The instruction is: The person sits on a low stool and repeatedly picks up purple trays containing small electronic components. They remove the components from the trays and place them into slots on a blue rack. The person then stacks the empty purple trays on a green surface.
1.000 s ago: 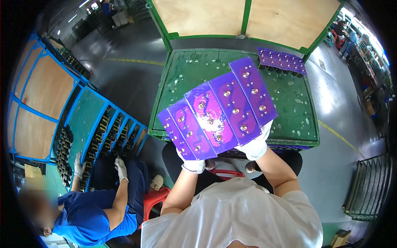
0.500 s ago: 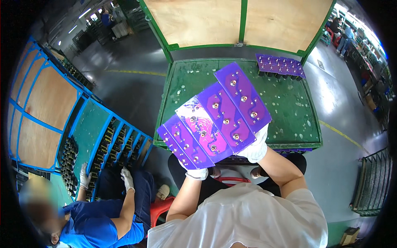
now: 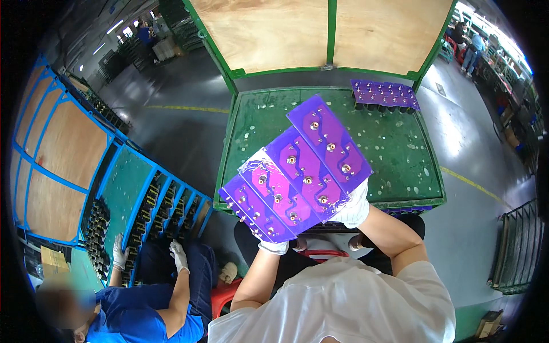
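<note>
Several purple circuit boards (image 3: 309,180) with metal terminals lie overlapped side by side in a slanting row, held between my two gloved hands. My left hand (image 3: 273,247) is at the near, lower left end of the row; its fingers are mostly hidden under the boards. At the right end, my right hand (image 3: 355,207) grips the boards' edge in a white glove. Beneath them is a green worktable (image 3: 394,151) with pale specks. Another group of purple boards (image 3: 384,95) stands at its far right corner, with dark parts below.
A green frame with wooden panels (image 3: 274,37) rises behind the table. To the left, a co-worker in blue (image 3: 137,311) sits beside a blue rack (image 3: 134,188) holding dark components. A dark metal rack (image 3: 519,248) stands at the right. A red stool (image 3: 224,294) is near my left side.
The held boards have shifted slightly left and nearer to me, still gripped by both hands. The whole view has tilted a little.
</note>
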Available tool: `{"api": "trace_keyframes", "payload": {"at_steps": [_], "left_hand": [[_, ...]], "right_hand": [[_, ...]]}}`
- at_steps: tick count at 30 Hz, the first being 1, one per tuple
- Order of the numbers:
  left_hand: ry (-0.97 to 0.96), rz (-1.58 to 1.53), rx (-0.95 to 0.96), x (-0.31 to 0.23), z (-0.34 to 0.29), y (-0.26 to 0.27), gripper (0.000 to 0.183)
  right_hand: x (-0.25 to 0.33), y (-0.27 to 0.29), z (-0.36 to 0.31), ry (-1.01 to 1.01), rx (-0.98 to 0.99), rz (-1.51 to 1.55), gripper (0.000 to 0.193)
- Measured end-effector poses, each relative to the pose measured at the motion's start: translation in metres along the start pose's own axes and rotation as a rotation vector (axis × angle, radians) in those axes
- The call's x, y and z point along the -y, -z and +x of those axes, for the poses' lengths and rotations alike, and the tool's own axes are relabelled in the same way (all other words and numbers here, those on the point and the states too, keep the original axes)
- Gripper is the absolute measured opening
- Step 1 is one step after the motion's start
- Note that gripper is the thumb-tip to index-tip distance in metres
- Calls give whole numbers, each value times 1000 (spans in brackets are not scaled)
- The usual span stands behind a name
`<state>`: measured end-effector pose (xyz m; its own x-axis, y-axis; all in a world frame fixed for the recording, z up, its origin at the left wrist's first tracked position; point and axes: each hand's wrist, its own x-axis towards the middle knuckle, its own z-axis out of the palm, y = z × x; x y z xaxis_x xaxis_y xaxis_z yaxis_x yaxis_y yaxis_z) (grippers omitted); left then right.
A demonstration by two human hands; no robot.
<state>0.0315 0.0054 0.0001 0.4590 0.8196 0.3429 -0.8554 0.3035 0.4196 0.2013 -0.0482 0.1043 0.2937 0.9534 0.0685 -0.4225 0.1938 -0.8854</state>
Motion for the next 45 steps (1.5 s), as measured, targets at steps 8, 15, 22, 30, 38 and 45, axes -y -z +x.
{"api": "trace_keyframes", "payload": {"at_steps": [8, 15, 22, 30, 38, 45], "left_hand": [[9, 23, -10, -2, -4, 4, 50], [-23, 45, -42, -8, -9, 10, 51], [-100, 100, -108, -11, -11, 21, 52], [-303, 322, -353, -14, -25, 42, 53], [-495, 466, -498, -31, -51, 55, 54], [-770, 830, -506, -59, -68, 84, 52]], "right_hand": [[6, -5, 0, 135, 145, -135, 69], [5, -11, 1, 366, 242, -480, 50], [9, -30, 5, 408, 300, -522, 53], [-11, -44, 23, 774, 267, -814, 60], [-42, -69, 37, 837, 307, -903, 74], [-69, -111, 51, 938, 314, -955, 86]]}}
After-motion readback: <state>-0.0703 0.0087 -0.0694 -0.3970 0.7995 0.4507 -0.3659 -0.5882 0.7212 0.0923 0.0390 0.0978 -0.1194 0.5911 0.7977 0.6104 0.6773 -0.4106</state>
